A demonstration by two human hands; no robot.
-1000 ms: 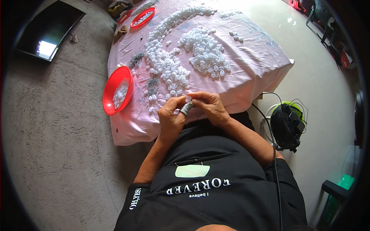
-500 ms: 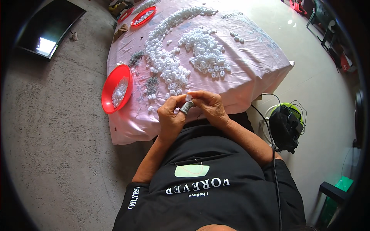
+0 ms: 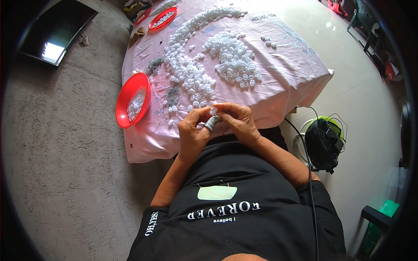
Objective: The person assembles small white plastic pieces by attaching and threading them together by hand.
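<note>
My left hand (image 3: 193, 127) and my right hand (image 3: 239, 122) meet at the near edge of the cloth-covered table. Between their fingertips they pinch a small white plastic piece (image 3: 213, 111), partly hidden by the fingers. A grey wrap (image 3: 212, 123) covers my left thumb. Just beyond my hands lies a long curved heap of white oval plastic pieces (image 3: 189, 74). A second heap of white pieces (image 3: 233, 58) is to its right, some showing two holes. Small grey metal-looking parts (image 3: 172, 95) lie in clumps beside the long heap.
A red bowl (image 3: 121, 108) with white pieces sits at the table's left edge. Farther back is a red dish (image 3: 170, 21) of pieces. The pink cloth (image 3: 278, 82) hangs over the table edge. A black cable (image 3: 310, 174) runs down my right side, near a black bag (image 3: 322, 143).
Both hands stay in nearly the same place, still pinching the white plastic piece. The piece looks slightly turned between the fingertips. The heaps and bowls are unchanged.
</note>
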